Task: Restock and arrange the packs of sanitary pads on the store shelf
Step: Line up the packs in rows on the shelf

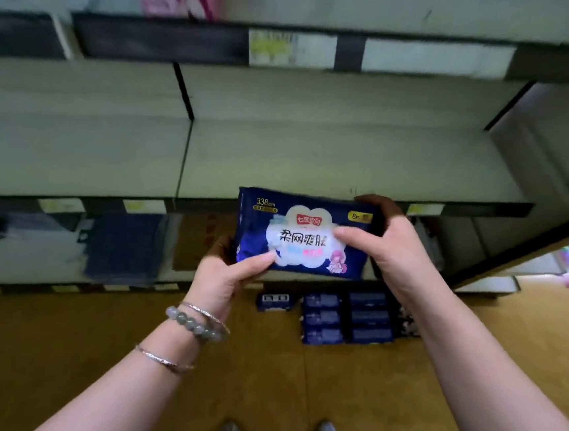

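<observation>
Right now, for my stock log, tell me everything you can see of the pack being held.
The pack is dark blue, glossy soft plastic, with a white cloud-shaped label, "338mm" at its top left and a pink cartoon figure at lower right. It is held front up, slightly tilted, in front of the shelf edge; the left hand grips its left end, the right hand its right end.

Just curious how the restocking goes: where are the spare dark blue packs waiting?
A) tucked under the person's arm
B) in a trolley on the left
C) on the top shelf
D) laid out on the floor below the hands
D: the spare packs lie in rows on the yellow floor, below the held pack that the left hand and right hand grip.
</observation>
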Motion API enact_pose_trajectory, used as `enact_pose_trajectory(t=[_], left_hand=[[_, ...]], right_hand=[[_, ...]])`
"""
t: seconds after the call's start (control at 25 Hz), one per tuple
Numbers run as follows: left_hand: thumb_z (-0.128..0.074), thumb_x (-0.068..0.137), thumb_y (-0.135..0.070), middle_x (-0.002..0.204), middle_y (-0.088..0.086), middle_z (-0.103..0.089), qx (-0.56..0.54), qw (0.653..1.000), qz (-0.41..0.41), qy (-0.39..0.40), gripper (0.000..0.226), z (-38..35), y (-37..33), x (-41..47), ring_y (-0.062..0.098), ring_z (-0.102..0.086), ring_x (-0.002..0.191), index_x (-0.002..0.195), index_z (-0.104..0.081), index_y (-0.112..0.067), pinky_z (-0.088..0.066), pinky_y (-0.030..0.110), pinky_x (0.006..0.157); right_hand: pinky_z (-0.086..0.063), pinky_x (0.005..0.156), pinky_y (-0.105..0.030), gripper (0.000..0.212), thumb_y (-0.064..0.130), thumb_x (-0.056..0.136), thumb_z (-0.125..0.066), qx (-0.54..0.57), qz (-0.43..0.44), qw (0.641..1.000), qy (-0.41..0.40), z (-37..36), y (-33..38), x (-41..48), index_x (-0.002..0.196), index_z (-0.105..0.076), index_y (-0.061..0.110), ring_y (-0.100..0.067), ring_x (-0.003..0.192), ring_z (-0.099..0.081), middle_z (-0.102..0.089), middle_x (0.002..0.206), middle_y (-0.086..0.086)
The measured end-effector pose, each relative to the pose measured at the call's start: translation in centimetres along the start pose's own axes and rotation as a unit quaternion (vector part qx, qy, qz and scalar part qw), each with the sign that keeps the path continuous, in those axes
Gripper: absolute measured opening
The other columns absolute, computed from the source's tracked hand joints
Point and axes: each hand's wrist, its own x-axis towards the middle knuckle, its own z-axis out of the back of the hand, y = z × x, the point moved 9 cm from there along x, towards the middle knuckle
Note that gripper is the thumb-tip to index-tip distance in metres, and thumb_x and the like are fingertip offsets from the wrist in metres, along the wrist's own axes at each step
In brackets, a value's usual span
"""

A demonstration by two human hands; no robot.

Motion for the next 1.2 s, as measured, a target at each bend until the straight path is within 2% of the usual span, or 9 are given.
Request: enact_pose_trajectory(t=[0.16, 0.24, 0.44, 0.64, 0.76, 0.84, 0.96, 1.12, 1.2], left_hand=[[-0.083, 0.038, -0.022, 0.094, 0.006, -0.072, 0.041, 0.998, -0.048, 0.023, 0.072, -1.2, -7.0, -2.1, 0.024, -0.064, 0.090, 0.103, -0.055, -0.007, -0.052, 0.037, 0.081], [-0.083, 0.037, -0.021, 0.090, 0.002, -0.071, 0.062, 0.994, -0.082, 0.040, 0.069, -1.9, -10.5, -2.9, 0.018, -0.064, 0.087, 0.100, -0.055, -0.011, -0.055, 0.028, 0.076], [-0.082, 0.037, -0.020, 0.096, 0.003, -0.069, 0.111, 0.978, -0.155, 0.080, 0.073, -3.2, -19.2, -3.8, 0.014, -0.065, 0.089, 0.105, -0.056, -0.013, -0.052, 0.027, 0.083], [-0.072, 0.070, 0.007, 0.101, 0.005, -0.068, 0.206, 0.952, -0.200, 0.105, 0.048, -5.3, -25.2, -3.2, 0.001, -0.064, 0.080, 0.111, -0.058, -0.013, -0.052, 0.014, 0.076], [-0.078, 0.066, -0.025, 0.119, 0.003, -0.061, 0.285, 0.927, -0.232, 0.072, 0.065, -6.2, -28.3, -1.5, 0.006, -0.061, 0.102, 0.125, -0.053, -0.017, -0.048, 0.026, 0.096], [-0.075, 0.066, -0.032, 0.122, 0.004, -0.057, 0.351, 0.903, -0.248, 0.020, 0.074, -6.5, -30.6, -0.2, 0.016, -0.058, 0.108, 0.133, -0.046, -0.018, -0.046, 0.035, 0.099], [-0.066, 0.082, -0.017, 0.122, 0.004, -0.054, 0.425, 0.852, -0.302, -0.040, 0.042, -7.6, -34.1, 1.9, 0.015, -0.054, 0.104, 0.121, -0.051, -0.020, -0.046, 0.028, 0.090], [-0.061, 0.087, -0.024, 0.135, 0.003, -0.042, 0.579, 0.720, -0.367, -0.109, 0.043, -9.3, -38.5, 7.8, 0.021, -0.039, 0.127, 0.128, -0.050, -0.014, -0.032, 0.027, 0.104], [-0.053, 0.091, -0.031, 0.147, 0.008, -0.032, 0.648, 0.673, -0.334, -0.128, 0.052, -9.0, -39.5, 11.8, 0.026, -0.030, 0.136, 0.138, -0.039, -0.013, -0.026, 0.033, 0.111]], right_hand=[[-0.052, 0.082, -0.023, 0.074, 0.025, 0.053, -0.090, -0.056, 0.055, 0.997, -0.002, -0.4, 7.7, -2.4, 0.114, -0.049, 0.027, -0.008, 0.091, -0.064, -0.065, 0.109, 0.003], [-0.049, 0.078, -0.012, 0.073, 0.016, 0.058, -0.087, -0.084, 0.089, 0.992, -0.015, -0.6, 11.1, -3.3, 0.118, -0.047, 0.027, -0.003, 0.091, -0.061, -0.061, 0.111, 0.007], [-0.046, 0.076, -0.007, 0.069, 0.008, 0.058, -0.086, -0.101, 0.177, 0.976, -0.074, -1.8, 18.7, -4.5, 0.114, -0.048, 0.025, 0.009, 0.082, -0.059, -0.060, 0.103, 0.013], [-0.049, 0.068, -0.008, 0.065, -0.007, 0.063, -0.078, -0.086, 0.234, 0.963, -0.101, -1.5, 23.4, -3.3, 0.112, -0.048, 0.023, -0.002, 0.089, -0.058, -0.057, 0.103, 0.013], [-0.049, 0.066, -0.011, 0.066, -0.007, 0.060, -0.080, -0.079, 0.243, 0.957, -0.138, 0.4, 25.3, 0.0, 0.110, -0.047, 0.022, -0.005, 0.086, -0.059, -0.058, 0.101, 0.009], [-0.047, 0.069, -0.017, 0.071, -0.003, 0.056, -0.085, -0.074, 0.239, 0.953, -0.169, 1.8, 25.8, 3.1, 0.111, -0.048, 0.019, -0.009, 0.083, -0.059, -0.058, 0.098, 0.005], [-0.046, 0.072, -0.024, 0.071, 0.000, 0.057, -0.085, -0.099, 0.233, 0.955, -0.157, 2.0, 25.5, 8.4, 0.113, -0.046, 0.017, -0.016, 0.087, -0.057, -0.056, 0.101, 0.002], [-0.045, 0.081, -0.025, 0.069, 0.003, 0.060, -0.085, -0.171, 0.240, 0.951, -0.091, 0.5, 25.5, 16.6, 0.113, -0.043, 0.015, -0.017, 0.097, -0.053, -0.054, 0.111, -0.004], [-0.043, 0.081, -0.022, 0.071, 0.006, 0.062, -0.085, -0.186, 0.232, 0.953, -0.063, -0.6, 25.5, 20.2, 0.119, -0.044, 0.009, -0.015, 0.096, -0.051, -0.053, 0.116, -0.007]])
